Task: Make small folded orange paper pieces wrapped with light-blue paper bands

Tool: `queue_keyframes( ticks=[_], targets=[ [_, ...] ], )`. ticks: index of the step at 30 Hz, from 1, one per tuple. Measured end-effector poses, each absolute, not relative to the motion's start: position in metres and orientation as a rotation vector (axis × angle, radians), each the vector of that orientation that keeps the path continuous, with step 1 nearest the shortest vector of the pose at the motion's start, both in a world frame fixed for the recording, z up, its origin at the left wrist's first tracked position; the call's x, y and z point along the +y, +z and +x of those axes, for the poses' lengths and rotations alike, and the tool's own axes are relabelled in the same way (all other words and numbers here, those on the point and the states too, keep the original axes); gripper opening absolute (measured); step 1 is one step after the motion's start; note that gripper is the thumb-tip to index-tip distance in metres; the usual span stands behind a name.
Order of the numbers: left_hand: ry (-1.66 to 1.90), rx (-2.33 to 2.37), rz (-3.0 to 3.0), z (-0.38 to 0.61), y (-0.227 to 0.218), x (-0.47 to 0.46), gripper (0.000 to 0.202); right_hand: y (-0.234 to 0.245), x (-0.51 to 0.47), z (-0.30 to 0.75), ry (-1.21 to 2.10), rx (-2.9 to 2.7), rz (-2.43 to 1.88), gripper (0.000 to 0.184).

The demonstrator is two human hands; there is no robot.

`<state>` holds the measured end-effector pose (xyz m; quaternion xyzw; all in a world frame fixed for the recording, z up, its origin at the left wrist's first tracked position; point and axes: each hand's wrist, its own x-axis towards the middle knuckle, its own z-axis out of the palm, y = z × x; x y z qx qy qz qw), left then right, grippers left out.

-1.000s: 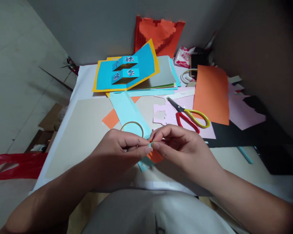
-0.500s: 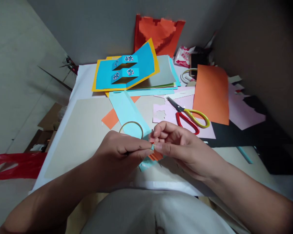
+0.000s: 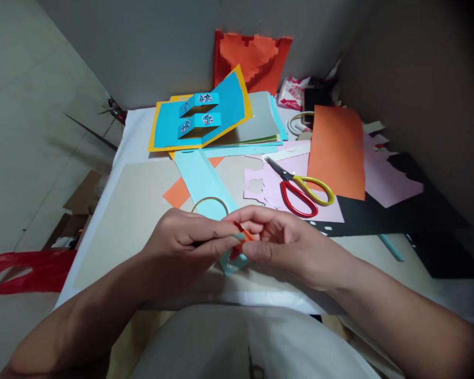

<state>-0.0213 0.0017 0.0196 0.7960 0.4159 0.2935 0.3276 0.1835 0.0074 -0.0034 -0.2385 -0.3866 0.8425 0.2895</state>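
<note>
Hands come together low in the middle of the view, above the near edge of the counter (image 3: 136, 131). The left hand (image 3: 184, 239) and the right hand (image 3: 286, 245) both pinch one small orange paper piece (image 3: 242, 232) between thumb and fingertips, which nearly touch around it. A light blue scrap (image 3: 232, 265) shows just under the pinch; whether it is joined to the orange piece cannot be told.

Just beyond the left knuckles a thin tape ring (image 3: 210, 201) lies on a light blue strip (image 3: 199, 176), which crosses a grey board (image 3: 130, 210) and covers part of an orange offcut (image 3: 177, 192). To the right of the strip lies a pink sheet (image 3: 260, 192) with a shape cut out of it, and on it rest scissors (image 3: 300, 187) with one red and one yellow handle, blades shut. Beside them an orange sheet (image 3: 335, 150) overlaps a black sheet (image 3: 379, 216).

Further back a blue pop-up card (image 3: 199, 118) on yellow backing stands open on a stack of paper. Behind it, an orange-red stepped card (image 3: 253, 58) leans against the wall. A red bag (image 3: 23, 266) lies on the floor at the left.
</note>
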Motion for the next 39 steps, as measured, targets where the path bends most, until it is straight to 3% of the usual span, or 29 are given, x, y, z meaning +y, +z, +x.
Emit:
queue_keyframes(
  ticks=[13,39],
  targets=[
    [0.599,1.315,1.691,-0.0178,0.0235,0.0011,0.017,-0.0053,0.0039,0.1760,1.995,-1.007,-0.852,0.039],
    [0.683,1.291,1.867,-0.0156,0.0237,-0.0022,0.022,-0.0012,0.0015,0.1738,1.884,-1.103,-0.985,0.031]
  ],
)
